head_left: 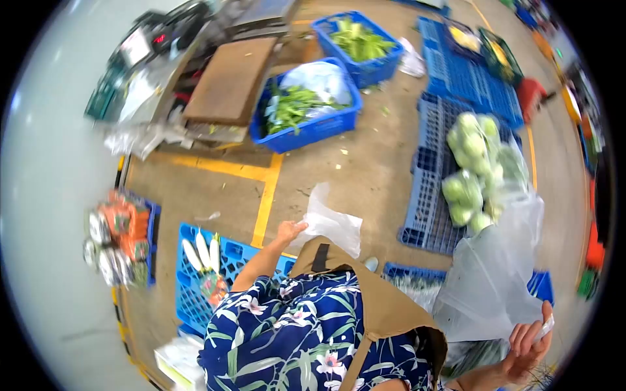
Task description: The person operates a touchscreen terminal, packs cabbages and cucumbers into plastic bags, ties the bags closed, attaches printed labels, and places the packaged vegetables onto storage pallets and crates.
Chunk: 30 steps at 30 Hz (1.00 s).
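Observation:
My left hand (pixel 291 230) is closed on a thin white plastic bag (pixel 332 223), which hangs open to the right of the fingers. At the lower right my right hand (pixel 529 340) has its fingers curled at the corner of a large translucent plastic bag (pixel 479 280), pinching it as far as I can see. That bag spreads from the hand up toward the bagged round pale green vegetables (pixel 471 146) on a blue pallet. My brown apron (pixel 391 296) lies between the two hands.
Blue crates of leafy greens (pixel 297 111) and green stalks (pixel 358 40) stand ahead beside a brown-topped bench (pixel 231 78). White radishes (pixel 202 251) lie on a light blue pallet (pixel 189 293) at left. Dark blue pallets (pixel 427 195) line the right. Bagged orange produce (pixel 124 228) sits far left.

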Each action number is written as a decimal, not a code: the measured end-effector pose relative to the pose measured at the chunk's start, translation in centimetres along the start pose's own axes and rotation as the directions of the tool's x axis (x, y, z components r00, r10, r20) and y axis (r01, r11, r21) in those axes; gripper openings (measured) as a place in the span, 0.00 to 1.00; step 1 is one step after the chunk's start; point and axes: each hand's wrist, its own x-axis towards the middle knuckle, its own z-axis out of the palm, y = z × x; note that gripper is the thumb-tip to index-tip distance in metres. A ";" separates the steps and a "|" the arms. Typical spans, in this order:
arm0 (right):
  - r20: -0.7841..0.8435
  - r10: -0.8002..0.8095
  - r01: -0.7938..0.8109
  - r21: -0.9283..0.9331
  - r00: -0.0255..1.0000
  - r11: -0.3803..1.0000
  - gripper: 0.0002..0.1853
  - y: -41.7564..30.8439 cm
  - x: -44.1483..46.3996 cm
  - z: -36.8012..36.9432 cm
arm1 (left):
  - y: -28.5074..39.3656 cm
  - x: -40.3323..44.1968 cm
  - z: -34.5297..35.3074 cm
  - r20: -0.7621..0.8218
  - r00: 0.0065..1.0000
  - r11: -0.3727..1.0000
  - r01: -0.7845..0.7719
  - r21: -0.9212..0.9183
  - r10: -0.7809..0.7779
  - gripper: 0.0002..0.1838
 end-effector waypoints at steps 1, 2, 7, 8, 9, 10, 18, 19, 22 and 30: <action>0.028 0.049 -0.050 0.031 0.998 0.998 0.57 0.0 2.7 0.9 | 0.8 -1.4 -2.2 0.061 0.994 0.994 0.089 -0.063 -0.085 0.31; 0.053 0.081 -0.084 0.061 0.995 0.995 0.57 0.1 3.6 1.2 | 0.1 -2.5 -3.8 0.122 0.982 0.979 0.159 -0.123 -0.144 0.30; -0.022 -0.053 0.057 0.212 0.998 0.976 0.54 2.1 17.9 18.6 | -10.1 0.4 -8.9 0.089 0.960 0.885 0.279 -0.372 -0.265 0.24; 0.108 -0.058 0.033 0.222 0.992 0.974 0.53 2.6 20.9 20.8 | -12.6 1.7 -10.1 0.087 0.960 0.890 0.281 -0.360 -0.268 0.24; 0.227 -0.078 0.024 0.229 0.971 0.973 0.52 3.3 24.3 23.1 | -14.7 2.2 -11.3 0.086 0.958 0.894 0.286 -0.345 -0.273 0.24; 0.333 -0.097 0.016 0.238 0.938 0.971 0.52 4.1 27.5 25.3 | -15.6 2.0 -13.1 0.040 0.950 0.848 0.296 -0.439 -0.311 0.24; 0.723 -0.200 -0.333 0.523 0.662 0.785 0.42 9.6 49.9 50.8 | -19.2 1.4 -22.6 -0.187 0.793 0.460 0.130 -0.878 -0.580 0.20; 0.722 -0.188 -0.364 0.535 0.666 0.763 0.40 10.9 52.7 53.8 | -19.6 1.0 -22.4 -0.161 0.780 0.418 0.140 -0.897 -0.605 0.21; 0.772 -0.188 -0.483 0.547 0.608 0.683 0.34 15.6 58.4 63.0 | -20.9 -0.2 -20.4 -0.161 0.729 0.538 0.318 -0.781 -0.665 0.24; 0.781 -0.134 -0.550 0.539 0.610 0.638 0.27 29.5 67.0 80.0 | -23.9 -1.8 -9.8 0.235 0.482 -0.192 0.137 -0.972 -0.844 0.22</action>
